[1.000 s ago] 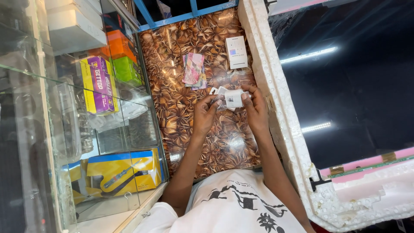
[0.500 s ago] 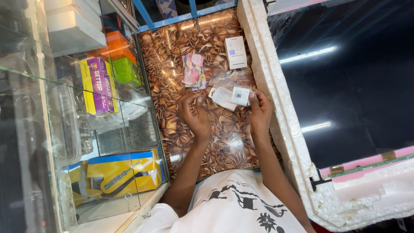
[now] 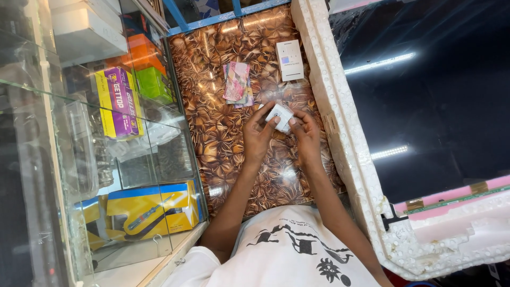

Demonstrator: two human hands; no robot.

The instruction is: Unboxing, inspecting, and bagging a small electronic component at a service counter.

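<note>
- Left hand (image 3: 258, 139): raised just above the counter, fingers curled partway, thumb and fingertips pinched on the left edge of a small white packet (image 3: 280, 115).
- Right hand (image 3: 306, 137): close beside the left, fingers bent, fingertips touching the packet's right edge. Both hands hold the packet between them.
- Packet: small, white, with a grey mark on its face, tilted; it sits between the two sets of fingertips over the middle of the counter. Whether it touches the counter cannot be told.
- Counter (image 3: 223, 154): brown, glossy, leaf-patterned top, bounded by a blue frame at the far end.
- Banknotes (image 3: 236, 82): a small pinkish stack lying flat on the counter, beyond the left hand and apart from it.
- White box (image 3: 289, 60): flat, rectangular, lying on the counter beyond the right hand, near the foam.
- Clear wrapper (image 3: 276, 90): thin plastic lying between the banknotes and the white box, just beyond the packet.
- Foam (image 3: 345, 138): white, chipped edging along the counter's right side, framing a dark glossy screen (image 3: 425, 106).
- Glass case (image 3: 106, 159): to the left, holding coloured boxes.
</note>
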